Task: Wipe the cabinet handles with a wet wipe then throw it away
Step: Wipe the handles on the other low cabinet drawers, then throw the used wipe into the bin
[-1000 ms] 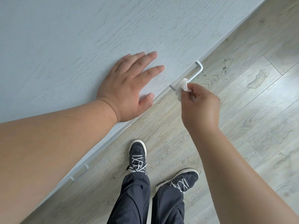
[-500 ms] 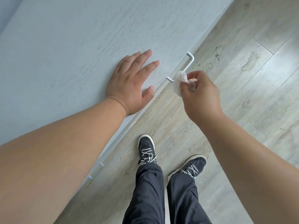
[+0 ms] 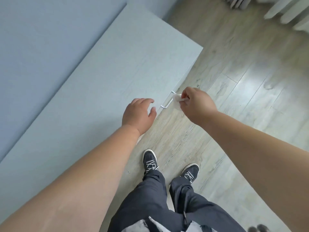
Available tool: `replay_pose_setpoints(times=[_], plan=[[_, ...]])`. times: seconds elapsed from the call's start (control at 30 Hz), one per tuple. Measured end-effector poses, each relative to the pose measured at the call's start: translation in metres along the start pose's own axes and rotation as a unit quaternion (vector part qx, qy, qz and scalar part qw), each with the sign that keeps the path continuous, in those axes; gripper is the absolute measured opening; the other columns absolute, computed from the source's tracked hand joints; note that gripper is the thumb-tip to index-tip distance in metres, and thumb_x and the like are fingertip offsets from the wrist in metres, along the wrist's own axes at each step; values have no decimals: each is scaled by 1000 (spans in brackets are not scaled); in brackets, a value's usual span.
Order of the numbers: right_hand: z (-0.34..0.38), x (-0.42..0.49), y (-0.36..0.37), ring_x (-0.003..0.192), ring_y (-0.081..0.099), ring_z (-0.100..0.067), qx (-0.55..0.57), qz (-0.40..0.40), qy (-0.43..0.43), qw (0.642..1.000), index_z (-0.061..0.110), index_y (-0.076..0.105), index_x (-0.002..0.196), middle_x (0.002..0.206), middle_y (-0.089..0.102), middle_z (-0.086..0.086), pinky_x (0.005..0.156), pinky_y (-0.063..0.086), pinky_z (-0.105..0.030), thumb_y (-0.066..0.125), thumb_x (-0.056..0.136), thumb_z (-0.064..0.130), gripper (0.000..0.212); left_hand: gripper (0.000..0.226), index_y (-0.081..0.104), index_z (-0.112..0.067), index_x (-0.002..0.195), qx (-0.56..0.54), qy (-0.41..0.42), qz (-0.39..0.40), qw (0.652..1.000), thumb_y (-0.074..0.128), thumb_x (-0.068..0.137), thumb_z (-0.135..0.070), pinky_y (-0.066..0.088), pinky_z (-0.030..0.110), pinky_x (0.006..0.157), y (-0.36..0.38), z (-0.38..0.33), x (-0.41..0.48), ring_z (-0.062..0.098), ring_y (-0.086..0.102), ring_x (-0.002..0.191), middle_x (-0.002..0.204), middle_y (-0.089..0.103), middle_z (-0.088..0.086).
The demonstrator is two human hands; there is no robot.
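**Head view: the wiping step.** My right hand point(image 3: 195, 104) pinches the wipe point(image 3: 176, 98) between thumb and fingertips, the other fingers curled in. It holds the wipe against the far end of the handle point(image 3: 167, 103) on the cabinet point(image 3: 117, 72) front. The near end of the bar shows bare.

My left hand point(image 3: 138, 114) holds nothing. Its fingers are loosely bent at the front edge of the cabinet top, just beside the handle. I cannot tell whether it rests on the surface or hangs just above it.

I judge the wiping of this handle under way, not finished. The next move, as I read it, is to draw the wipe along the bar towards its near end with a firm pinch, so the thin sheet does not slip off. No bin shows here, so disposal will call for turning away.

**Around:** a pale plank floor point(image 3: 234, 97), my dark shoes point(image 3: 149, 160) close to the cabinet base, a blue-grey wall point(image 3: 41, 39) behind, and blurred white furniture point(image 3: 284, 10) in the far corner. Nothing lies between wipe and bar. The left hand sits by the bar's near end and may need to shift aside.
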State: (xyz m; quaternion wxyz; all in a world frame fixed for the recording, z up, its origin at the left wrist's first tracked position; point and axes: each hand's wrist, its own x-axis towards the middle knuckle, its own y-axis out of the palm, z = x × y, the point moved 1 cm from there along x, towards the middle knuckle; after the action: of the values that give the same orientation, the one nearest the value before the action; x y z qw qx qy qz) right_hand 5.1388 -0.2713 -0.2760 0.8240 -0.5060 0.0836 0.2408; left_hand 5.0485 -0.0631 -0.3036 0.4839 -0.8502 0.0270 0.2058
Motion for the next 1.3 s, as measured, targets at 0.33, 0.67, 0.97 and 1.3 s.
replay_pose_setpoints(times=[0.33,0.67,0.97,1.3], plan=[[87,-65,-126,89,56,-20,-29,-42,-52,997,26,58,103,102,57,8,61,39,-30,50,98,30,11,42,55,-36,141,45,-87,79,992,49,103,-51,51,34,95,-155,-42,-77,16,62,116,136,62,-13],[158,-110,-198,87,54,-19,-67,-77,-191,976,26,59,108,98,56,8,63,37,-31,50,96,30,15,42,54,-36,143,2,-131,-89,987,48,104,-50,50,33,92,-227,-85,-172,15,60,119,138,59,-14],[196,-209,-140,88,59,-18,-104,42,-339,934,29,56,104,100,58,9,63,47,-31,49,94,31,12,42,55,-35,142,-33,-234,-138,962,49,103,-50,50,35,99,-180,-88,-325,16,56,126,143,56,-14],[255,-332,-37,90,58,-17,-157,129,-464,862,28,57,108,101,59,8,67,46,-32,46,98,32,16,44,52,-34,145,-19,-372,-144,917,44,105,-49,47,33,96,-135,-24,-527,16,53,128,136,57,-12]])
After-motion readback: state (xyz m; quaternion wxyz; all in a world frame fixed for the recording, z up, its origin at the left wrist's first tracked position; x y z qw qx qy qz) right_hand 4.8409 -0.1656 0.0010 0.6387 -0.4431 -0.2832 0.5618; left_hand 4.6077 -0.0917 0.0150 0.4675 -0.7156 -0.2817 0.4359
